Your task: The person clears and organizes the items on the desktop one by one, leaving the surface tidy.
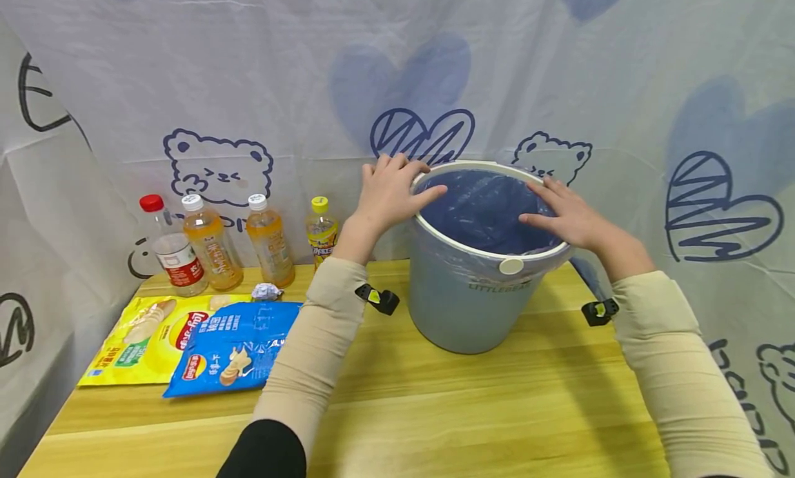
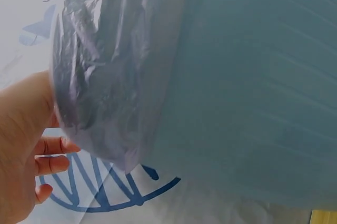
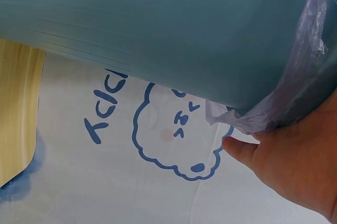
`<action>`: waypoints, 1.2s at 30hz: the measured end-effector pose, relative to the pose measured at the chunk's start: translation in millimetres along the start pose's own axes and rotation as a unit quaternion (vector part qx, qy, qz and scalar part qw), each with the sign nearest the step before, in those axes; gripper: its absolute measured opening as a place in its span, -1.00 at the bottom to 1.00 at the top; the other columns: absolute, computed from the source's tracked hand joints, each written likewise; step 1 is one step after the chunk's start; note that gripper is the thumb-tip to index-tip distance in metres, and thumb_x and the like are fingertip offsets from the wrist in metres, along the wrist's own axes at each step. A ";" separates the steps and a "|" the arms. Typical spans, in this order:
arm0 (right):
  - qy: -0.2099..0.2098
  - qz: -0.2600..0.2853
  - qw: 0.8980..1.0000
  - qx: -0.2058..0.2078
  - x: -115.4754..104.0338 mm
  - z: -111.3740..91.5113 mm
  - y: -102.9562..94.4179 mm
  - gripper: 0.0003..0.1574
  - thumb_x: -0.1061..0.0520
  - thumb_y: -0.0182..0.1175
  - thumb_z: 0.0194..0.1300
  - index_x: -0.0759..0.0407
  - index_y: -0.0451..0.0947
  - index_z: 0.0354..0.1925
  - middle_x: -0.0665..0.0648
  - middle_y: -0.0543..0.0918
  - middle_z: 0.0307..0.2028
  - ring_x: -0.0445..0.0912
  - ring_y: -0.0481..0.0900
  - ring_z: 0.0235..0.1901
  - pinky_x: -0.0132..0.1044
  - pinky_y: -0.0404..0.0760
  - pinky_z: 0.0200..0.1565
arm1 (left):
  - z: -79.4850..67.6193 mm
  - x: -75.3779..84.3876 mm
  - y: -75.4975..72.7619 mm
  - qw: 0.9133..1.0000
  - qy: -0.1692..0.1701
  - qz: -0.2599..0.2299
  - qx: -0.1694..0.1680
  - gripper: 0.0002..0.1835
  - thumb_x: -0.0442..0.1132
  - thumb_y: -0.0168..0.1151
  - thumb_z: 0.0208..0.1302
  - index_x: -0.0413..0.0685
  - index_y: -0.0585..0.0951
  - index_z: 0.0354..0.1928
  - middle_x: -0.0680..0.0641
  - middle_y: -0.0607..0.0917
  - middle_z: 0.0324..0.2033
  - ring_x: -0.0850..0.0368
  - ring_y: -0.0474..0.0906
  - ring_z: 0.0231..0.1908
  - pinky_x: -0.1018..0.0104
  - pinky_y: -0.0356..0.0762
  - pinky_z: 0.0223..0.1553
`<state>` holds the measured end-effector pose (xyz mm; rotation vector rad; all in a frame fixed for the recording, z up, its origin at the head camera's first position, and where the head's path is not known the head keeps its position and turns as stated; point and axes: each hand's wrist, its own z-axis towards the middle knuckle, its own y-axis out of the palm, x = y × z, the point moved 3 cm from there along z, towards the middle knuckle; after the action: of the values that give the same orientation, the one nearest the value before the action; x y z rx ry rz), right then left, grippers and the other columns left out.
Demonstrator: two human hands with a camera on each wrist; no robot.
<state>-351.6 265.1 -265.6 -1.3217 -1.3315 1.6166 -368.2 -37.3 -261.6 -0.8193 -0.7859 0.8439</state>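
A grey-blue trash bin (image 1: pixel 468 312) stands upright, its white rim (image 1: pixel 462 247) lined with a thin translucent bag (image 1: pixel 491 209). At the rim's left side is my left hand (image 1: pixel 388 192), fingers spread and thumb reaching over the opening. In the left wrist view, its fingers (image 2: pixel 52 165) show loosely bent beside the bag's folded edge (image 2: pixel 105 92). My right hand (image 1: pixel 568 216) rests at the right side of the rim with fairly straight fingers. The right wrist view has that hand (image 3: pixel 300 166) against the bag's overhang (image 3: pixel 263 116); most of its fingers are hidden there.
Left on the wooden table (image 1: pixel 385 409) stand a red-capped bottle (image 1: pixel 177 257), two white-capped orange bottles (image 1: pixel 214 250) and a yellow-capped bottle (image 1: pixel 321 230). Before them lie a yellow chip bag (image 1: pixel 143 333), a blue chip bag (image 1: pixel 239 347) and a crumpled ball (image 1: pixel 266 292). A printed curtain (image 1: pixel 298 71) hangs behind.
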 end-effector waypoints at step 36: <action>-0.010 -0.001 1.000 0.006 0.0 0.5 -1.2 0.07 -0.34 -0.02 0.37 0.08 -0.23 0.55 0.37 -0.32 0.53 0.34 -0.37 0.51 0.39 -0.27 0.39 | -84.2 -67.4 -15.2 0.995 -0.066 -0.034 0.065 -0.44 0.32 0.11 0.27 0.17 0.56 0.16 -0.06 0.56 -0.05 -0.07 0.35 0.00 -0.06 0.12 -0.02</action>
<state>-352.2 265.2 -264.5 -1.2998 -1.3323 1.6367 -322.2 -126.2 -304.3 -0.6215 -0.8616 0.8853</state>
